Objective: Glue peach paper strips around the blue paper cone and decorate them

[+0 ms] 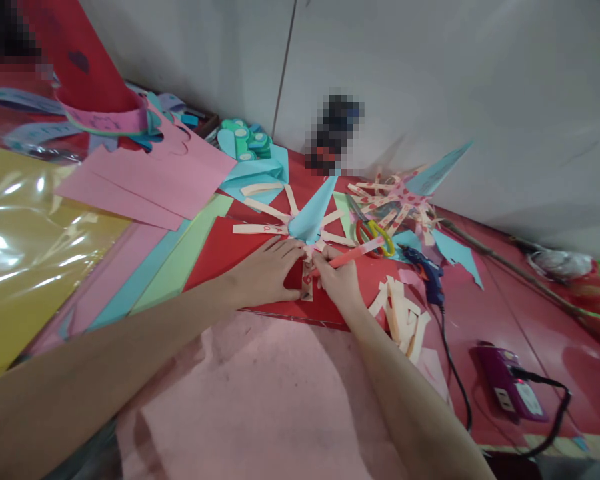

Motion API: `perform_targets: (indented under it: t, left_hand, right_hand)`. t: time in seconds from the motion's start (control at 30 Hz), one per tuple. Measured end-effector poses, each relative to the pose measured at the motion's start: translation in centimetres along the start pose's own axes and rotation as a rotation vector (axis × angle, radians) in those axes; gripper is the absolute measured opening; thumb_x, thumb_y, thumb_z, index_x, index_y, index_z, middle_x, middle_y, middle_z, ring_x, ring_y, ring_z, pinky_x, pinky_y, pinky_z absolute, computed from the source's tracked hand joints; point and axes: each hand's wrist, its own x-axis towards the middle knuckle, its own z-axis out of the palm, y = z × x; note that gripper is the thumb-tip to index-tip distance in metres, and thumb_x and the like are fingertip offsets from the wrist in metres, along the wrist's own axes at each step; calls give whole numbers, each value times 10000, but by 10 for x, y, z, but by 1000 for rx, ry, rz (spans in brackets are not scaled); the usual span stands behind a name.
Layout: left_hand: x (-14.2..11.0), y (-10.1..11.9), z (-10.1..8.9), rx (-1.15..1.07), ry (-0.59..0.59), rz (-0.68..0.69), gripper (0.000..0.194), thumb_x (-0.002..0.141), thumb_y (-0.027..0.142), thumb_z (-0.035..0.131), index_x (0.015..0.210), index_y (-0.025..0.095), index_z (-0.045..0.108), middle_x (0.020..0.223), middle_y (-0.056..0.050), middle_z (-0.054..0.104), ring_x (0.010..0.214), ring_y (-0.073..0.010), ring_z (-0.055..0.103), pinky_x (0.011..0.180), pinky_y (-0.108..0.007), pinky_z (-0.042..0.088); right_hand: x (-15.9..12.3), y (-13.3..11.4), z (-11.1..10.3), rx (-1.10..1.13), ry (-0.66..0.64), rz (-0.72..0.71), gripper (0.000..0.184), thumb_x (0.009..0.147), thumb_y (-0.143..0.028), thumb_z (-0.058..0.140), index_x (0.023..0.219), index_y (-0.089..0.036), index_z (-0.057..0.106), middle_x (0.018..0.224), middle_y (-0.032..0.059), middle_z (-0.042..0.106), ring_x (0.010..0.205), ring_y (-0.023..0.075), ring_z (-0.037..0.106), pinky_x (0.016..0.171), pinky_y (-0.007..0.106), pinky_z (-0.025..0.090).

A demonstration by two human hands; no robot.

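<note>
A light-blue paper cone [313, 217] stands on a red sheet [210, 250], with cream paper strips [267, 210] fanned out round its base. Some strips bear red marks. My right hand [341, 283] is closed round a pinkish-red marker pen [355, 252], its tip end at the strip [307, 291] that points toward me. Small red drawings show on that strip. My left hand [273, 272] lies flat with fingers spread, just left of the same strip and below the cone. Its fingertips reach the cone's base; exact contact is hard to see.
Scissors [380, 239], a blue glue gun [430, 277] and loose cream strips [403, 317] lie on the right. A corded purple power box [513, 383] sits farther right. Pink sheets [150, 180] and a red cylinder [87, 60] are at left. Another blue cone [437, 177] stands behind.
</note>
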Motion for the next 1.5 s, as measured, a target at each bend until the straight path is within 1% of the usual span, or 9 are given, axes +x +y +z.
perform_targets:
  t: [0.1,0.27,0.37,0.53,0.73,0.93,1.03,1.2,1.5]
  left_hand:
    - [0,0,0,2,-5,-1,609,743,471,609,1241,158,451,1365,-120,459,1292,-286,381,1084,-419,266]
    - [0,0,-1,11,-42,-10,671,744,480,616,1276,117,427,1400,-140,423,1318,-286,346,1108,-403,228]
    - [0,0,-1,7,-41,-9,673,749,498,607,1281,128,424,1402,-137,424,1324,-287,338,1106,-414,232]
    - [0,0,-1,-2,-40,-14,646,744,489,612,1275,168,432,1397,-119,437,1322,-283,351,1098,-422,244]
    - [1,-1,1,-8,-38,-13,681,743,509,615,1284,145,419,1408,-129,419,1326,-281,339,1110,-407,221]
    - [1,-1,0,-11,-44,-13,667,749,510,605,1279,149,427,1413,-120,415,1332,-278,330,1117,-410,214]
    - [0,-1,0,-5,-38,-7,670,753,519,601,1272,129,434,1410,-128,416,1329,-281,332,1120,-407,216]
    - [0,1,-1,-2,-17,-11,641,751,525,603,1230,122,466,1370,-133,456,1307,-287,360,1115,-408,229]
    - [0,1,0,8,8,7,601,761,516,587,1214,139,475,1355,-125,472,1282,-282,393,1098,-413,248]
  right_hand:
    - [0,0,0,-19,-6,-16,339,759,-336,503,507,-227,304,410,-80,319,433,86,335,441,216,275]
    - [0,1,1,-51,-26,-64,342,770,-333,489,508,-222,299,441,-74,318,454,85,340,462,216,286]
    - [0,2,1,-51,-29,-75,334,755,-308,488,505,-222,284,450,-73,304,456,85,340,458,214,280]
    - [0,0,0,-51,-30,-62,320,712,-272,495,495,-222,265,444,-73,290,453,85,338,445,211,266]
    - [-1,-3,1,-36,-26,-49,321,689,-261,485,492,-221,235,444,-74,274,447,80,331,440,210,262]
    - [0,-4,0,-15,-48,-29,306,690,-245,487,488,-220,258,444,-79,298,421,73,350,428,209,273]
    - [1,-3,-1,-6,-35,-7,300,687,-250,498,484,-220,279,436,-81,315,403,72,358,419,212,275]
    - [1,-6,-2,94,15,65,302,694,-284,498,493,-229,280,411,-85,334,351,77,379,390,219,270]
    - [1,-4,-1,33,13,27,305,706,-299,491,501,-224,279,431,-81,334,406,71,334,437,212,288]
